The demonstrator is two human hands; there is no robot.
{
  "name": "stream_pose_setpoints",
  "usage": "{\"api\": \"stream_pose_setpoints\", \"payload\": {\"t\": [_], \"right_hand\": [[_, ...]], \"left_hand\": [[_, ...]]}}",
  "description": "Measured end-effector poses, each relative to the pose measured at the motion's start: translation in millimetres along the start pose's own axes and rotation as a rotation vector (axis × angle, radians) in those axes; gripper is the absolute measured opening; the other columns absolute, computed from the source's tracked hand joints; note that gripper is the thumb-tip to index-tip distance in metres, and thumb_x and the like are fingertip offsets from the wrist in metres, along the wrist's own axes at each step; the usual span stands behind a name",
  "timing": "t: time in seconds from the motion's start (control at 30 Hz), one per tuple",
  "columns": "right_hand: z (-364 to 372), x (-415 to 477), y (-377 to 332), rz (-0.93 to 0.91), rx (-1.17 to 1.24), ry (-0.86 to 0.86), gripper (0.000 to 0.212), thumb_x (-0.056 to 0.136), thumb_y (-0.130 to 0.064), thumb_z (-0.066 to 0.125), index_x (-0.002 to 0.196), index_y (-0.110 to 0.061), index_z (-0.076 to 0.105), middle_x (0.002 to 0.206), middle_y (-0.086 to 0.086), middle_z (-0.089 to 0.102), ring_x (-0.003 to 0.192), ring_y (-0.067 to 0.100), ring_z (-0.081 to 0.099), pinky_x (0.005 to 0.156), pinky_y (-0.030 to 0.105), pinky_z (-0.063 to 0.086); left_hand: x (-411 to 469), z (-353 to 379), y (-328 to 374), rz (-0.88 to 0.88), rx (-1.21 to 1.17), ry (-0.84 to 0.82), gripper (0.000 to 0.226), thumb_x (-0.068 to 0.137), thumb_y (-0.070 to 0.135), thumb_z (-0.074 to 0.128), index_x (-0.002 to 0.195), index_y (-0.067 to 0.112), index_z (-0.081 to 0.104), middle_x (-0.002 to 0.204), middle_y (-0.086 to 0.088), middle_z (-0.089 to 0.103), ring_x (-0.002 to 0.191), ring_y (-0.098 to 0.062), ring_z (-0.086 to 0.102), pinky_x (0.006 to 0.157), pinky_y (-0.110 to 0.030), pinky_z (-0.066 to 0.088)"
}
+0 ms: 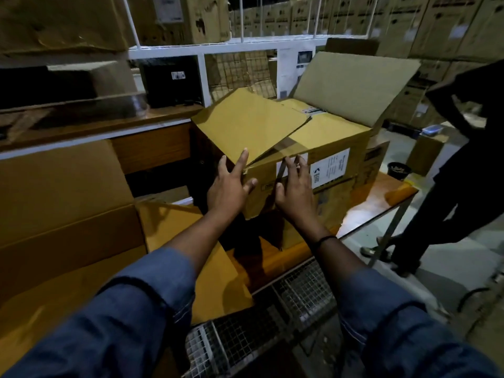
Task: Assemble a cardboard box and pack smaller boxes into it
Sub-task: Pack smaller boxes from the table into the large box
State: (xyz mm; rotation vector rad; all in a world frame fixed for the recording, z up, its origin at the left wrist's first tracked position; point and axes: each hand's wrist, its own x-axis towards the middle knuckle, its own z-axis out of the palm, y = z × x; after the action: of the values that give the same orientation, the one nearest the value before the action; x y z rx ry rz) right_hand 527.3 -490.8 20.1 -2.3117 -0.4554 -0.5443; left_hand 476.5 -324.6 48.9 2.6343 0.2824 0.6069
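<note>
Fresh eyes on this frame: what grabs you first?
Centre frame: a big cardboard box on the orange table, with the left hand touching its half-folded flap and the right hand pressing the front wall beside a white label. The far flap stands upright; a person in dark clothes stands at the right.

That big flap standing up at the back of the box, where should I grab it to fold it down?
Probably take the raised flap by its free top edge, near the middle, reaching over the cardboard box from your side: it hinges along its bottom and leans away.
</note>
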Motion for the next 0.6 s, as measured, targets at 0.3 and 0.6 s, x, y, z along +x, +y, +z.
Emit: {"api": "stream_pose_setpoints", "payload": {"t": [0.3,0.6], "right_hand": [[6.7,-9.8,-3.7,-0.013,0.071,0.003,0.064,0.095,-0.021,0.064,0.153,-0.018,0.039,0.163,0.015,0.028,0.150,0.035,0.028,0.119,0.050,0.031],[-39.3,17.6,58.7,0.362,0.216,0.227,0.083,0.097,-0.044,0.065,0.163,-0.021,0.020,0.172,0.013,0.005,0.157,0.035,0.014,0.122,0.053,0.031]], "left_hand": [[-5.6,-6.4,-38.4,0.047,0.068,0.029,0.071,0.104,0.051,0.051,0.161,0.052,0.008,0.172,-0.008,0.014,0.133,-0.034,0.054,0.083,-0.044,0.059],[-34.7,-6.5,-73.8,0.017,-0.128,0.137,0.067,0.106,0.042,0.053,0.161,0.052,0.015,0.163,-0.002,0.037,0.111,-0.027,0.062,0.065,-0.043,0.060]]}}
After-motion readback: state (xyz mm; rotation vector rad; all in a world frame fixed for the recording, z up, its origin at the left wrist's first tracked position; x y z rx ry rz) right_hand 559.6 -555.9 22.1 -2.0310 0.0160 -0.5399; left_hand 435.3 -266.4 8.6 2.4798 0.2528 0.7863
